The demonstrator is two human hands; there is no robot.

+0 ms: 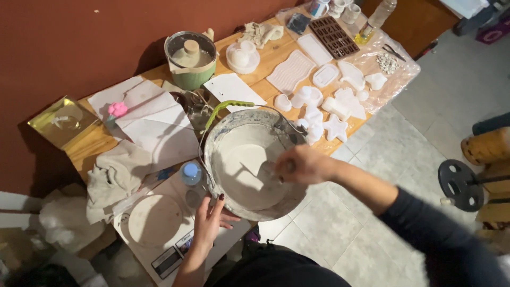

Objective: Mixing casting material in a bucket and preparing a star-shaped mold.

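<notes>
A large plaster-caked mixing bowl (297, 196) holds white wet mix and stands at the near edge of a wooden table (268, 53). My left hand (210, 218) grips the bowl's near-left rim from below. My right hand (300, 165) is inside the bowl, blurred, closed on a stirring tool (267, 169) whose end is sunk in the white mix. A green handle (226, 109) sticks out past the bowl's far rim.
A kitchen scale with a round white plate (154, 218) sits left of the bowl, with a blue-capped bottle (190, 172) between. Several white moulds (319, 90), a brown letter mould (333, 36) and a green pot (190, 56) crowd the table. Tiled floor (404, 149) lies right.
</notes>
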